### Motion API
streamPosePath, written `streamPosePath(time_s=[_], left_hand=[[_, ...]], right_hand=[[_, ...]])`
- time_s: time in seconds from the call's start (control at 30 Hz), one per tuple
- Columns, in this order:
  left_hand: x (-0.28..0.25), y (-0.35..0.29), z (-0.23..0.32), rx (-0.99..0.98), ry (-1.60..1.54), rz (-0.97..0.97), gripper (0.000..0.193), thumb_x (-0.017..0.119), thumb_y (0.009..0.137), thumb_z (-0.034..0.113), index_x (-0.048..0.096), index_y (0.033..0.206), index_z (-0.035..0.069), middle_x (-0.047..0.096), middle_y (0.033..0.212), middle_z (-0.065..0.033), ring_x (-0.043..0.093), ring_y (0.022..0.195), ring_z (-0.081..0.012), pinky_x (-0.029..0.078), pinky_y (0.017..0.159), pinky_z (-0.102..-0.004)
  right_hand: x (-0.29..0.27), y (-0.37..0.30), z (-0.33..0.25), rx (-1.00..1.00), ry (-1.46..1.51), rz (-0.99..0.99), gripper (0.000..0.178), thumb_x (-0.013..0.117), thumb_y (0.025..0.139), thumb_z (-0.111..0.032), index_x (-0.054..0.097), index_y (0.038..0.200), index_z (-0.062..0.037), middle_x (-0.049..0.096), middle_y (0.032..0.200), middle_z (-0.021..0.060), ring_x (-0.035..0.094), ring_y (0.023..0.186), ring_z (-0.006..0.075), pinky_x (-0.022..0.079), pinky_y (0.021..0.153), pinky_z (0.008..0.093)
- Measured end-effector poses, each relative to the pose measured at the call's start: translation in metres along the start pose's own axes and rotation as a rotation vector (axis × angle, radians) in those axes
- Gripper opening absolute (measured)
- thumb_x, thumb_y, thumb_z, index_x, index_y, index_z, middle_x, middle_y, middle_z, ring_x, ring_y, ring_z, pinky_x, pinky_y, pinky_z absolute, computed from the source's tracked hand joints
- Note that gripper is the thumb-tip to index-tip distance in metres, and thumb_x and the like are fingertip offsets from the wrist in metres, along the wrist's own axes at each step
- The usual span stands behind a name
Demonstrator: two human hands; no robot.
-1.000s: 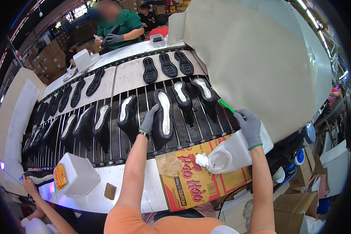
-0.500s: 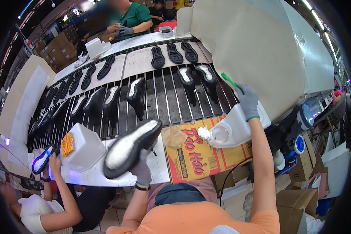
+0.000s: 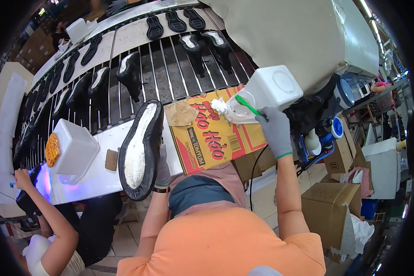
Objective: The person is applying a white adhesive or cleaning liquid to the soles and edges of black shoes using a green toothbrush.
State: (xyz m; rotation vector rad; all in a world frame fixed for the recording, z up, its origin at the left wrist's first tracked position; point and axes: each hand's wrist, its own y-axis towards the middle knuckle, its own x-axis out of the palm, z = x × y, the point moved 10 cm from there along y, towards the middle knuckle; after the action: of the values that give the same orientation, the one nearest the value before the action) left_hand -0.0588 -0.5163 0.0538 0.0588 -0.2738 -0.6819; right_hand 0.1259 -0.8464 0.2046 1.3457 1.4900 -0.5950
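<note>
My left hand (image 3: 163,169), in a grey glove, grips a black shoe upper (image 3: 140,147) from behind. Its whitish underside faces me, toe and heel pointing up and down, and most of the fingers are hidden behind it. In my gloved right hand (image 3: 276,132) is a green-handled brush (image 3: 247,105). The brush's far end is over the cut opening of a white plastic jug (image 3: 275,87) lying on its side; its bristles cannot be made out. A crumpled white wad (image 3: 219,106) sits at the jug's lip.
A flat yellow and red carton (image 3: 207,142) covers the table's right part. Beyond it, a rack of metal rods (image 3: 168,69) carries several black uppers, with black soles (image 3: 154,27) on a board behind. Left stands another white jug (image 3: 76,147), near a co-worker's arm (image 3: 50,216).
My right hand has come down with the brush from beside the grey-white panel to the jug's opening. The shoe upper, slanted before, now stands nearly upright. The whole view has shifted.
</note>
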Motion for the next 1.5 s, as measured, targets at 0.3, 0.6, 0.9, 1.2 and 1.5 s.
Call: streamPosePath(time_s=[0.3,0.6,0.9,1.2,1.5], left_hand=[[0.008,-0.014,0.006,0.192,0.524,-0.123,0.059,0.067,0.092,0.024,0.043,0.141,0.002,0.044,0.145,-0.0133,0.041,0.13,-0.0278,0.026,0.112,-0.0406],[0.025,-0.023,0.034,0.467,1.114,-0.165,0.07,0.059,0.089,0.051,0.038,0.147,0.018,0.046,0.146,-0.0047,0.042,0.134,-0.0253,0.015,0.117,-0.0578],[0.042,-0.031,0.078,0.473,1.183,-0.217,0.073,0.061,0.086,0.051,0.038,0.147,0.018,0.043,0.148,-0.0058,0.031,0.141,-0.0293,0.008,0.118,-0.0571],[0.06,-0.049,0.08,0.701,0.635,-0.248,0.073,0.068,0.084,0.039,0.035,0.145,0.017,0.041,0.146,-0.0134,0.036,0.138,-0.0331,0.011,0.117,-0.0577],[0.041,-0.051,0.042,0.736,0.458,-0.129,0.073,0.071,0.082,0.033,0.034,0.142,0.016,0.042,0.144,-0.0154,0.04,0.135,-0.0337,0.012,0.116,-0.0585]], right_hand=[[0.052,-0.005,-0.022,-0.122,-0.5,-0.133,0.004,0.058,0.083,-0.011,0.06,0.083,-0.0069,0.063,0.079,0.0142,0.065,0.075,0.0326,0.051,0.067,0.0432],[0.061,0.008,-0.029,-0.301,-0.459,-0.111,0.008,0.061,0.08,-0.011,0.064,0.083,-0.0045,0.065,0.078,0.0166,0.066,0.075,0.0334,0.051,0.066,0.0423],[0.096,-0.042,0.069,0.514,0.917,-0.214,0.025,0.059,0.094,-0.019,0.069,0.105,0.0006,0.066,0.074,0.0027,0.05,0.052,0.0044,0.038,0.047,0.0199],[0.088,-0.013,-0.008,0.367,1.411,-0.29,0.026,0.057,0.093,-0.01,0.065,0.115,0.0015,0.068,0.083,0.0034,0.049,0.061,0.0017,0.035,0.052,0.0171],[0.054,-0.076,-0.129,-0.191,0.981,-0.481,0.024,0.073,0.075,0.003,0.073,0.099,-0.0008,0.067,0.08,0.0051,0.058,0.068,0.0102,0.046,0.06,0.0242]])
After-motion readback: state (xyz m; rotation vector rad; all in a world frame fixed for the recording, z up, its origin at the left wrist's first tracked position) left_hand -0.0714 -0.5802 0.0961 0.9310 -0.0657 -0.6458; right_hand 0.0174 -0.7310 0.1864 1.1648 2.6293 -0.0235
